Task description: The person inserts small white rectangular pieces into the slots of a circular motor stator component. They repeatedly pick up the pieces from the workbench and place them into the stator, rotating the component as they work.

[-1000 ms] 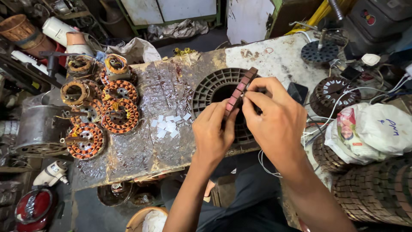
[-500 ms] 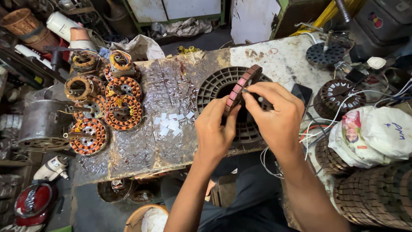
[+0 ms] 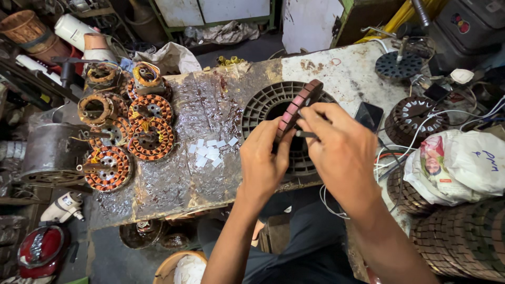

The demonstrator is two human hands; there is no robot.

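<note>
Both your hands, left (image 3: 265, 158) and right (image 3: 339, 150), pinch the stator core (image 3: 295, 108) above the bench's near edge (image 3: 210, 202); loosen either and it likely drops.

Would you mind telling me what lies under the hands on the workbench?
A grey slotted round fan cover lies on the workbench beneath both hands. Its right part and middle are hidden by the hands.

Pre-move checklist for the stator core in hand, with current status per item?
1. Left hand grips the stator core: ok.
2. Right hand on the core, thin dark tool pinched in its fingers: ok.
3. Core held above the grey slotted disc: ok.
4. Small white paper pieces lie on the bench near the left hand: ok.
5. Slot lining state: cannot tell.
</note>
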